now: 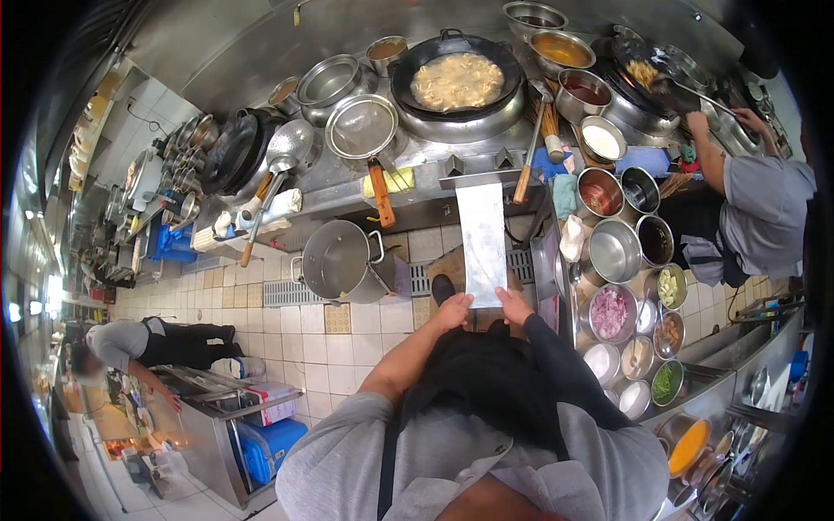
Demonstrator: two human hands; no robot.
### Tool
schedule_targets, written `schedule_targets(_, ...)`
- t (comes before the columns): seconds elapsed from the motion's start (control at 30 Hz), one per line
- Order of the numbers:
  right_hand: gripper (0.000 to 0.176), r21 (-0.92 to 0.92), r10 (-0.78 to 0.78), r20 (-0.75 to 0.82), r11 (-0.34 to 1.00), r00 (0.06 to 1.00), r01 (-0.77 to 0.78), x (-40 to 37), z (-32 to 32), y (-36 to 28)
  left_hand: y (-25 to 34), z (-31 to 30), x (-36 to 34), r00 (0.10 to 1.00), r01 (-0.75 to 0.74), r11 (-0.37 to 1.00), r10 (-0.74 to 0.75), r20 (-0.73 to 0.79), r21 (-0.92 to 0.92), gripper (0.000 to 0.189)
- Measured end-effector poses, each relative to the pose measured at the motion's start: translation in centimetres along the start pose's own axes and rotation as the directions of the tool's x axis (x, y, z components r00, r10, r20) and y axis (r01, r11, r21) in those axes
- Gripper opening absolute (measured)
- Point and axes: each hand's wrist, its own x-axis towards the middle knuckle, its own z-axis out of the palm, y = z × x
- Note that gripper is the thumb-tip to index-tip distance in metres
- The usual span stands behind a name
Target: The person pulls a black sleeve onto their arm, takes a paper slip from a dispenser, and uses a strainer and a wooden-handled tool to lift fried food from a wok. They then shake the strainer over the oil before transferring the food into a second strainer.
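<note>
My left hand (453, 311) and my right hand (515, 306) are side by side in front of my apron, each closed on a near corner of a long white cloth (483, 234). The cloth stretches away from me in a flat strip, its far end at the front edge of the stove. Behind it a wok (456, 74) holds pale pieces in bubbling liquid. A fine-mesh strainer (362, 126) with a wooden handle rests left of the wok, and a ladle (526, 156) leans over the edge to the right.
A large steel pot (334, 260) stands low on the left. Bowls of chopped red onion (612, 313), green herbs (667, 382) and sauces line the right counter. One co-worker (764, 200) tends another wok at right; another person (148, 347) bends over a counter at far left.
</note>
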Motion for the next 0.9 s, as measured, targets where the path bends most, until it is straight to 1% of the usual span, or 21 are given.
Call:
schedule_targets(0.07,0.057,-0.017,0.022,0.000,1.000,1.000,-0.022,-0.07,-0.08,-0.18,-0.03,0.03,0.07,1.000,0.008,1.000,-0.008,-0.004,0.013,0.045)
schedule_targets(0.2,0.057,-0.006,0.006,-0.012,1.000,1.000,-0.006,0.28,0.06,0.34,-0.18,0.01,0.19,1.000,0.011,1.000,-0.011,-0.007,0.024,0.045)
schedule_targets(0.3,0.057,-0.011,0.006,-0.019,1.000,1.000,-0.006,0.18,0.00,0.22,-0.05,-0.08,0.07,1.000,0.007,1.000,-0.007,0.020,0.029,0.041)
schedule_targets(0.67,0.058,0.005,-0.022,-0.019,1.000,1.000,0.022,0.39,0.09,0.62,-0.05,-0.04,0.09,1.000,0.020,0.999,-0.020,0.015,0.036,0.041)
schedule_targets(0.9,0.059,-0.018,0.010,-0.006,1.000,1.000,-0.010,0.35,-0.05,0.57,0.19,0.03,-0.15,1.000,0.018,1.000,-0.019,0.015,0.018,0.042)
